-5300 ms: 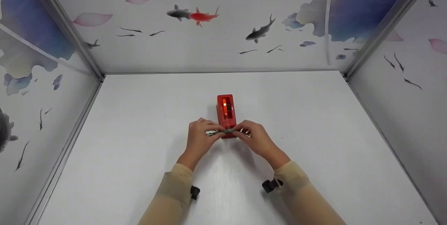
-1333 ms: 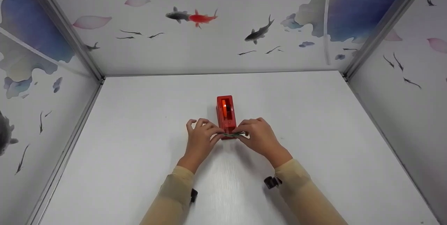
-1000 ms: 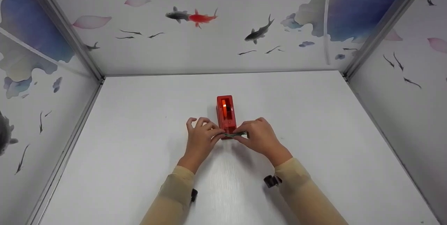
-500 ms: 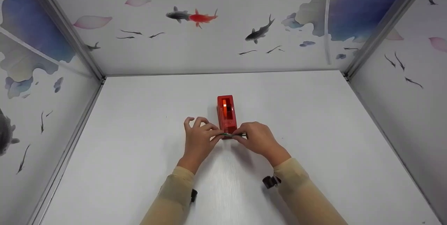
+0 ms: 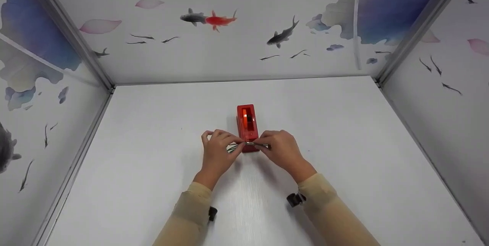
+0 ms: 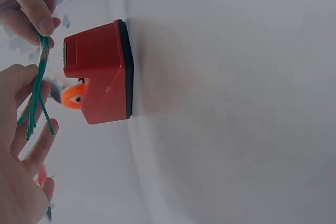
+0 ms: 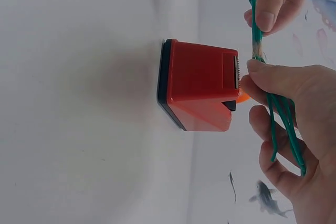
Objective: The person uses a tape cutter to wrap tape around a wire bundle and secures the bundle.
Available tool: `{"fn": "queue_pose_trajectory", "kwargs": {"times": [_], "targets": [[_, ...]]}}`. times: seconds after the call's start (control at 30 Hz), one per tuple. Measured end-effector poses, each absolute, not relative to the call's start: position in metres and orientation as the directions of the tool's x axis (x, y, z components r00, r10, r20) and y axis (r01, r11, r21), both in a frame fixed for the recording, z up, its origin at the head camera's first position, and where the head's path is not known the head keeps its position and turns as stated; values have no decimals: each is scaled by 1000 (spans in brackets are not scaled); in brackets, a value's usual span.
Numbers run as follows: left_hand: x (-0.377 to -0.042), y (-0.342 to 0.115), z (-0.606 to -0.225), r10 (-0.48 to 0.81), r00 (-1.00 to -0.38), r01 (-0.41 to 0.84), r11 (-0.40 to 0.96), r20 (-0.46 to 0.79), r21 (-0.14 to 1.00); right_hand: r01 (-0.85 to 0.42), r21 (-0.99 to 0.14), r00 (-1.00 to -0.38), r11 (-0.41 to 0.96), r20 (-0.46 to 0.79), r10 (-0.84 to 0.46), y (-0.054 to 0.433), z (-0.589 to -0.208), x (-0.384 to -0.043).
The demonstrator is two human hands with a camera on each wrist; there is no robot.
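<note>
A bundle of thin green wires or cords [image 6: 38,90] stretches between both hands just in front of a red tape dispenser [image 5: 250,135]. My left hand [image 5: 217,150] pinches the bundle between thumb and fingertips, its other fingers loosely bent. Close beside it, my right hand [image 5: 282,149] pinches the same bundle with thumb and index finger. In the right wrist view, a short clear-brownish band [image 7: 256,50] shows round the bundle between the two hands. Loose wire ends fan out past each hand. The dispenser's toothed cutter [image 7: 237,72] faces the bundle.
An orange tape core [image 5: 245,118] sits in the dispenser, which stands on the white table [image 5: 153,123]. White panels printed with fish and petals [image 5: 244,55] rise at the back and sides. A small black wrist camera [image 5: 295,199] sticks out from the right sleeve.
Both hands stay at the dispenser's near end, with small finger shifts on the bundle. Since half a second ago, wire ends have come into sight beside the left thumb, and the pinched part sits slightly farther forward.
</note>
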State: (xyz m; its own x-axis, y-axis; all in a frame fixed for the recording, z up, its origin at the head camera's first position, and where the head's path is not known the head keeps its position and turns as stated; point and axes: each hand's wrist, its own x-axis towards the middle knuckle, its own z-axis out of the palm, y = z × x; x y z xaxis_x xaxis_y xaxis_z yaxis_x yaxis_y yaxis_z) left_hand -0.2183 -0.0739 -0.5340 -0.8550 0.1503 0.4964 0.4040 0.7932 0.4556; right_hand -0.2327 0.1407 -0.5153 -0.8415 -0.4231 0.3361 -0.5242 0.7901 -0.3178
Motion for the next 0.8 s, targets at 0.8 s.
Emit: {"fn": "queue_pose_trajectory", "kwargs": {"times": [0.8], "targets": [[-220,-75,-534,112,-961,263,638,251,724,-510,-426,-856,747,340,-390,144,-523,-232]]}}
